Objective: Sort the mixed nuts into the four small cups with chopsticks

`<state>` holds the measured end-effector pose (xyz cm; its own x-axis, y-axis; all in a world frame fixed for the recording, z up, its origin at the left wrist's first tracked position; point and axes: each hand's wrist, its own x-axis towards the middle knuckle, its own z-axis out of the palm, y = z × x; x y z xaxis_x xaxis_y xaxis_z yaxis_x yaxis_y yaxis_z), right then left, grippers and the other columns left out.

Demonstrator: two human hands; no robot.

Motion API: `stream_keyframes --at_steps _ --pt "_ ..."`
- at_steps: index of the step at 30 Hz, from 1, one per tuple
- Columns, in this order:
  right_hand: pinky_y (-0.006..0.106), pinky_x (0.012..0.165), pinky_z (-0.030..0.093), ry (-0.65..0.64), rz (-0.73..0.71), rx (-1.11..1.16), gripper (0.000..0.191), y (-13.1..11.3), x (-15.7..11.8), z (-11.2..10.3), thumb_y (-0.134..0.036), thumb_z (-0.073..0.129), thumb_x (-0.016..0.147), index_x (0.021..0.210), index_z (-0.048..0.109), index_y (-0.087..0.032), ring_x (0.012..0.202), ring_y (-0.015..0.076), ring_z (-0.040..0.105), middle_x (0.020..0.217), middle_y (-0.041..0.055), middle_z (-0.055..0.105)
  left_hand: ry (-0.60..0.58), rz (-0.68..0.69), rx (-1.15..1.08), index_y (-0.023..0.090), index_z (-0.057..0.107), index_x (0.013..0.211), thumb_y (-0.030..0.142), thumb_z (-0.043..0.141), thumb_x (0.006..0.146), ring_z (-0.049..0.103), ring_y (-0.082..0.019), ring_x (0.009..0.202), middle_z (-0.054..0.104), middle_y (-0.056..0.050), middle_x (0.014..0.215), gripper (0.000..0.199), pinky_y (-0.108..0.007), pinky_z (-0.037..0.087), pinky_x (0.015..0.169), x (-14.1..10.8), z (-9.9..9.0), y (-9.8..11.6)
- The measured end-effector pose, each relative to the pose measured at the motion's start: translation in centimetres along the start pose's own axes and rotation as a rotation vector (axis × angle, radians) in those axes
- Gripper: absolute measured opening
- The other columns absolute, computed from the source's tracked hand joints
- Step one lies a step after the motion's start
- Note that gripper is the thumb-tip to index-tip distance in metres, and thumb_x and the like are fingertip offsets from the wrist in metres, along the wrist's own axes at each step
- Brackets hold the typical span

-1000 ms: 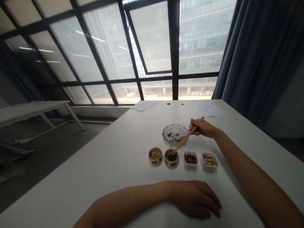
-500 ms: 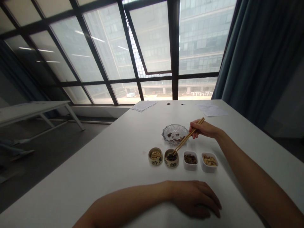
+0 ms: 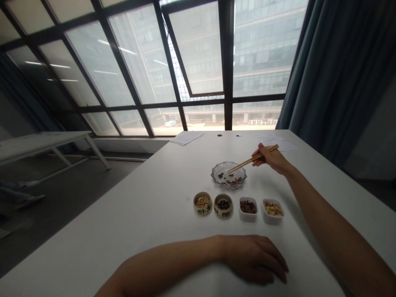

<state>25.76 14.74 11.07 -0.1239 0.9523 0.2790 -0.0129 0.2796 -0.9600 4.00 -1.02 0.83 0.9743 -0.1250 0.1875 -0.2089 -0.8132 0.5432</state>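
My right hand (image 3: 266, 158) is closed around a pair of wooden chopsticks (image 3: 247, 161), whose tips are over the clear glass bowl (image 3: 214, 178). Several small dark and reddish-brown pieces lie in that bowl; I cannot tell whether the tips pinch anything. Nearer to me stand a round bowl of peanuts (image 3: 203, 202), a round bowl of dark pieces (image 3: 224, 205), a white tub of brown pieces (image 3: 248, 208) and a white tub of pale yellow pieces (image 3: 272, 209). In front of them my left hand (image 3: 256, 259) lies flat on the table, holding nothing.
The white table (image 3: 148, 218) reaches toward the windows. Papers (image 3: 187, 137) lie at its far left, more papers (image 3: 278, 143) at the far right, and small dark discs between. A second table (image 3: 46, 144) stands to the left; a blue curtain (image 3: 324, 82) hangs at right.
My right hand has risen and moved away from me, bringing the chopstick tips from the round bowl of dark pieces to the glass bowl. My left hand has stayed still.
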Motion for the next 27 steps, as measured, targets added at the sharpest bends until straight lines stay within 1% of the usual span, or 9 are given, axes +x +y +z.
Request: stream_keyframes --at_steps 2,4,6,9,15,17,20,23,27 --pt "0.029 0.045 0.059 0.061 -0.035 -0.121 0.066 -0.1 0.2 -0.2 -0.078 0.075 0.074 0.07 0.075 -0.013 0.05 0.0244 0.072 0.058 0.0147 0.073 -0.004 -0.008 -0.018 0.011 0.069 0.121 0.034 0.05 0.094 0.059 -0.021 0.134 0.066 -0.014 0.136 0.04 -0.028 0.033 0.125 0.0 0.0 0.0" --pt "0.028 0.044 0.057 0.058 -0.073 -0.244 0.06 -0.1 0.1 -0.1 -0.073 0.079 0.075 0.068 0.075 -0.013 0.048 0.0228 0.07 0.057 0.0129 0.072 -0.007 -0.015 -0.037 0.012 0.069 0.121 0.034 0.051 0.094 0.059 -0.021 0.135 0.066 -0.013 0.137 0.039 -0.028 0.033 0.125 0.0 0.1 -0.1" --pt "0.026 0.042 0.054 -0.01 -0.087 -0.343 0.055 -0.1 -0.3 0.5 -0.067 0.079 0.08 0.067 0.076 -0.014 0.046 0.0209 0.068 0.056 0.0118 0.071 -0.008 -0.032 -0.048 0.013 0.069 0.121 0.034 0.051 0.094 0.058 -0.021 0.137 0.066 -0.013 0.138 0.039 -0.027 0.033 0.126 -0.1 0.1 -0.2" --pt "0.025 0.04 0.051 -0.121 -0.044 -0.414 0.054 0.0 -0.8 1.6 -0.063 0.074 0.088 0.067 0.076 -0.013 0.044 0.02 0.067 0.054 0.012 0.07 -0.01 -0.046 -0.054 0.014 0.069 0.121 0.035 0.051 0.094 0.057 -0.02 0.138 0.065 -0.012 0.139 0.038 -0.027 0.032 0.126 -0.1 0.2 -0.2" --pt "0.024 0.037 0.051 -0.172 0.028 -0.325 0.055 0.0 -1.0 2.8 -0.063 0.073 0.088 0.068 0.076 -0.012 0.041 0.0198 0.067 0.054 0.0128 0.07 0.004 -0.025 -0.051 0.014 0.069 0.119 0.033 0.052 0.093 0.059 -0.022 0.136 0.067 -0.014 0.136 0.036 -0.031 0.035 0.125 0.0 0.1 -0.1" --pt "0.025 0.04 0.054 -0.203 0.064 -0.263 0.055 0.1 -1.0 3.3 -0.064 0.074 0.087 0.07 0.077 -0.011 0.044 0.0206 0.069 0.056 0.0136 0.072 -0.001 -0.047 -0.065 0.015 0.07 0.119 0.034 0.052 0.093 0.059 -0.022 0.136 0.066 -0.013 0.137 0.036 -0.031 0.035 0.125 0.1 0.1 0.0" --pt "0.028 0.049 0.062 -0.218 0.136 -0.147 0.052 0.3 -1.0 4.1 -0.062 0.078 0.084 0.07 0.077 -0.012 0.055 0.0252 0.076 0.064 0.0162 0.075 -0.016 -0.07 -0.076 0.015 0.069 0.12 0.034 0.052 0.093 0.058 -0.021 0.137 0.066 -0.012 0.138 0.037 -0.029 0.034 0.125 0.0 0.1 0.0" --pt "0.031 0.056 0.066 -0.162 0.143 -0.084 0.048 0.2 -0.9 4.1 -0.059 0.083 0.082 0.07 0.077 -0.013 0.064 0.0288 0.079 0.072 0.0181 0.078 -0.024 -0.046 -0.051 0.011 0.07 0.121 0.034 0.05 0.095 0.057 -0.021 0.138 0.066 -0.013 0.138 0.04 -0.026 0.032 0.126 0.0 0.0 0.0" --pt "0.028 0.048 0.063 -0.025 0.053 -0.154 0.051 -0.4 -0.6 2.8 -0.06 0.08 0.084 0.068 0.075 -0.012 0.054 0.0264 0.076 0.065 0.0172 0.076 -0.004 0.0 -0.004 0.003 0.069 0.123 0.034 0.047 0.096 0.059 -0.022 0.135 0.065 -0.016 0.137 0.046 -0.024 0.029 0.127 0.0 0.0 0.0"
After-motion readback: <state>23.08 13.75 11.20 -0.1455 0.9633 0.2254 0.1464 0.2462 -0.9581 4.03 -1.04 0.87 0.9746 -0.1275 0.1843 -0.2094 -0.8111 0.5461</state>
